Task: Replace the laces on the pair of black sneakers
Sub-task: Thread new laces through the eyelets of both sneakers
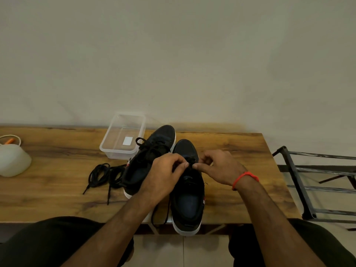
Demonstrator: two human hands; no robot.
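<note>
Sneakers: right sneaker [187,191] at near table [240,151] edge, heel overhanging; we risk tugging it off, or lace [167,211] slipping eyelet; left hand [163,176] and right hand [217,167] both pinch lace at tongue; left sneaker [148,157] just beside, laced; black uppers, white soles; spare laces [102,175] left.

Wall: plain pale plaster [173,54], bare and softly, evenly lit, rising straight behind the bench.
Bench: wood-grain top [240,151], warm brown with darker streaks, its far edge against the wall.
Floor: light tiles [192,251] with a thin grout line.
Rack: dark metal frame [300,182] standing just right of the bench.
</note>
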